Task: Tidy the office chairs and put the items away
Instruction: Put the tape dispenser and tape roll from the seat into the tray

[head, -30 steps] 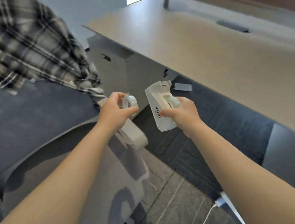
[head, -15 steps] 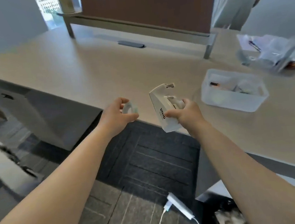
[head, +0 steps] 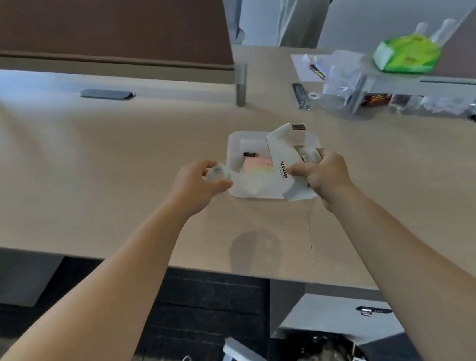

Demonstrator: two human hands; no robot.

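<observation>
My left hand [head: 197, 185] grips a small clear roll of tape [head: 218, 174] just left of a white plastic tray [head: 235, 147] on the light wooden desk [head: 80, 175]. My right hand [head: 324, 174] holds a white tape dispenser [head: 283, 159] marked VIVID, with a tape roll seated in it, over the tray's right half. The tray holds a small dark item and pale pink and green things, partly hidden by the dispenser.
A brown divider panel [head: 98, 29] stands at the back of the desk. Clear bags, a green packet [head: 407, 54] and small items clutter the far right. A person [head: 303, 1] stands behind the desk. Below are a waste bin [head: 324, 358], a power adapter [head: 246, 359] and cables.
The view has swung from the chair with the plaid cloth to the desk. Both hands carried the tape roll and dispenser forward, now over the white tray.
</observation>
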